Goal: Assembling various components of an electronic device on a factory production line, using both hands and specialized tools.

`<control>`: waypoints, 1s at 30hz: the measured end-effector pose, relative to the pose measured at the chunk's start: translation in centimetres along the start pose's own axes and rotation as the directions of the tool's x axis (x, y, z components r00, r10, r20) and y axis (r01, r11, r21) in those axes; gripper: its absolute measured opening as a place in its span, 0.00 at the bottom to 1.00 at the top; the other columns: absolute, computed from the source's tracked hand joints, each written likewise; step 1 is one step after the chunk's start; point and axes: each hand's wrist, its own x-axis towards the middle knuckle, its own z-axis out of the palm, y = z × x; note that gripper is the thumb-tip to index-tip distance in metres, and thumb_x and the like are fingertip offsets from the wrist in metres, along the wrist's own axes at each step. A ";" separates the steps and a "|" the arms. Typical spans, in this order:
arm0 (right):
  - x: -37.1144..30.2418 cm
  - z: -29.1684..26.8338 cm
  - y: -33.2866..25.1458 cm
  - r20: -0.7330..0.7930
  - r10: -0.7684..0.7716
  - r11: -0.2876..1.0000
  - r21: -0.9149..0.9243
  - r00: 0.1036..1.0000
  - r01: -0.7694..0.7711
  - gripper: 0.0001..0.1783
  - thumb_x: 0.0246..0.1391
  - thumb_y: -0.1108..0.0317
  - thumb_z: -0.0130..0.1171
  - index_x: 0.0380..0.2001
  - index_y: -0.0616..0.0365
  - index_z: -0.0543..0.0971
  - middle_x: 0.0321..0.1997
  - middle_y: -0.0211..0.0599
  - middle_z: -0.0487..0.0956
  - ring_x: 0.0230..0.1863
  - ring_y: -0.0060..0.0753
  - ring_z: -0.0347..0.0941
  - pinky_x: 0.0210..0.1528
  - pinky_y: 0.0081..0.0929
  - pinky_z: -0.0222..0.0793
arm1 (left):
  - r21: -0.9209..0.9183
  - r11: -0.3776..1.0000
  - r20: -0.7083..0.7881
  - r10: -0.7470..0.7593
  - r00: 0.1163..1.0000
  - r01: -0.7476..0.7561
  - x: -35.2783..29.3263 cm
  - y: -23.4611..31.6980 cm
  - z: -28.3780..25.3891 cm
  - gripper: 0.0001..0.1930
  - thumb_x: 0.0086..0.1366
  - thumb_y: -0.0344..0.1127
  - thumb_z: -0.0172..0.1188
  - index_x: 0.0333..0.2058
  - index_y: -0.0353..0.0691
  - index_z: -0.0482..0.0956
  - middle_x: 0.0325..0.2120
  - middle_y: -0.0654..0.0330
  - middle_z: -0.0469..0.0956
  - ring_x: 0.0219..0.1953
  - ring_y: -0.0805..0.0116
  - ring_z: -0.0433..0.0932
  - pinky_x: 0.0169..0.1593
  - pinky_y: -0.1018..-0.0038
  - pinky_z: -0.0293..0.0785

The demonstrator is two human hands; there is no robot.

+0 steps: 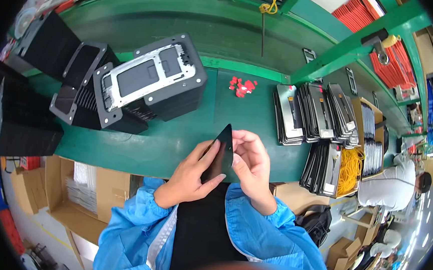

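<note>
A thin, dark, glossy phone screen panel (pixel 221 158) stands tilted, nearly edge-on, above the front edge of the green bench. My left hand (pixel 192 172) grips it from the left, fingers laid along its face and thumb near the lower end. On its other side, my right hand (pixel 250 163) holds the right edge between curled fingers and thumb. Some of the right fingertips are hidden behind the panel. Small red pieces (pixel 242 87) lie scattered on the bench beyond my hands.
Left of my hands stand stacked black trays, a white-and-grey phone frame (pixel 148 75) on top. Stacks of phone screens (pixel 291 112) stand at the right, beside yellow rubber bands (pixel 351 167). A green post (pixel 343 46) rises behind them. An open cardboard box (pixel 77 190) sits below left.
</note>
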 end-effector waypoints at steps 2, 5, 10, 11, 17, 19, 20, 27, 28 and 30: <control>-0.1 -0.4 0.8 0.033 0.124 0.991 0.048 0.992 -0.126 0.17 0.69 0.75 0.59 0.58 0.63 0.72 0.42 0.30 0.76 0.42 0.21 0.75 0.48 0.24 0.75 | 0.096 0.995 0.019 0.036 0.999 -0.037 -0.7 -0.2 0.1 0.51 0.62 0.33 0.71 0.77 0.40 0.49 0.67 0.38 0.64 0.60 0.39 0.75 0.56 0.56 0.78; -0.5 -0.1 0.9 0.076 0.154 0.982 0.101 0.985 -0.161 0.13 0.70 0.73 0.59 0.54 0.61 0.72 0.40 0.27 0.75 0.41 0.19 0.74 0.46 0.22 0.74 | 0.123 0.989 0.017 0.085 0.996 -0.087 -1.3 -0.8 0.1 0.54 0.60 0.29 0.71 0.79 0.43 0.45 0.65 0.37 0.65 0.57 0.39 0.76 0.54 0.57 0.79; 0.0 1.8 0.2 0.134 0.121 0.963 0.225 0.984 -0.149 0.12 0.70 0.67 0.62 0.49 0.58 0.72 0.42 0.26 0.73 0.42 0.16 0.70 0.45 0.18 0.68 | 0.112 0.983 -0.042 0.152 0.988 -0.146 -0.9 -1.4 -0.2 0.53 0.60 0.25 0.69 0.78 0.43 0.47 0.62 0.37 0.68 0.52 0.38 0.78 0.49 0.57 0.80; 0.2 2.0 -0.1 0.133 0.135 0.952 0.257 0.982 -0.166 0.13 0.70 0.65 0.63 0.49 0.58 0.72 0.43 0.25 0.72 0.42 0.15 0.68 0.45 0.17 0.66 | 0.122 0.981 -0.052 0.157 0.986 -0.150 -0.7 -1.5 -0.4 0.52 0.60 0.24 0.69 0.78 0.42 0.47 0.61 0.37 0.69 0.51 0.38 0.77 0.49 0.57 0.79; 0.4 0.6 -0.2 0.295 0.186 0.959 0.154 0.937 -0.239 0.10 0.69 0.66 0.63 0.44 0.58 0.74 0.42 0.28 0.75 0.43 0.18 0.70 0.45 0.21 0.69 | 0.091 0.974 -0.049 0.213 0.976 -0.208 -1.0 -2.4 -0.9 0.49 0.61 0.24 0.68 0.77 0.42 0.51 0.60 0.39 0.70 0.50 0.43 0.77 0.48 0.60 0.79; 2.0 -0.7 -1.1 0.503 0.231 0.947 0.079 0.833 -0.310 0.09 0.69 0.66 0.63 0.42 0.58 0.75 0.41 0.29 0.76 0.43 0.19 0.71 0.46 0.23 0.71 | 0.014 0.987 -0.059 0.163 0.985 -0.163 -1.1 -2.8 -1.0 0.50 0.61 0.27 0.69 0.78 0.48 0.52 0.61 0.43 0.71 0.51 0.49 0.78 0.48 0.62 0.80; 3.0 -1.3 -1.4 0.497 0.231 0.950 0.071 0.837 -0.305 0.09 0.69 0.66 0.63 0.42 0.58 0.75 0.41 0.29 0.76 0.43 0.19 0.71 0.46 0.23 0.71 | 0.006 0.985 -0.058 0.171 0.984 -0.171 -1.0 -2.9 -1.2 0.50 0.61 0.27 0.69 0.78 0.48 0.52 0.61 0.43 0.71 0.51 0.49 0.78 0.48 0.62 0.80; 13.4 -8.3 2.3 0.165 -0.218 0.217 -0.953 0.962 0.212 0.07 0.63 0.70 0.67 0.39 0.60 0.80 0.39 0.32 0.80 0.43 0.26 0.77 0.46 0.27 0.73 | -0.394 0.895 0.127 -0.170 0.977 0.207 -0.5 -2.3 -2.1 0.34 0.75 0.46 0.57 0.68 0.28 0.61 0.61 0.45 0.70 0.49 0.63 0.77 0.43 0.74 0.74; 13.5 -8.2 2.7 0.169 -0.216 0.217 -0.952 0.962 0.216 0.07 0.63 0.70 0.67 0.39 0.60 0.80 0.39 0.32 0.80 0.43 0.26 0.77 0.46 0.27 0.73 | -0.394 0.896 0.123 -0.172 0.977 0.207 -0.8 -2.4 -2.0 0.34 0.75 0.46 0.57 0.68 0.28 0.61 0.61 0.45 0.70 0.49 0.63 0.77 0.43 0.74 0.74; 13.3 -7.7 3.5 0.128 -0.271 0.406 -0.883 0.954 0.234 0.08 0.63 0.70 0.68 0.41 0.60 0.80 0.39 0.33 0.81 0.41 0.26 0.78 0.44 0.26 0.74 | -0.479 0.865 0.094 -0.117 0.989 0.148 -1.2 -2.8 -2.1 0.38 0.76 0.50 0.56 0.73 0.31 0.56 0.62 0.44 0.70 0.48 0.62 0.78 0.43 0.71 0.77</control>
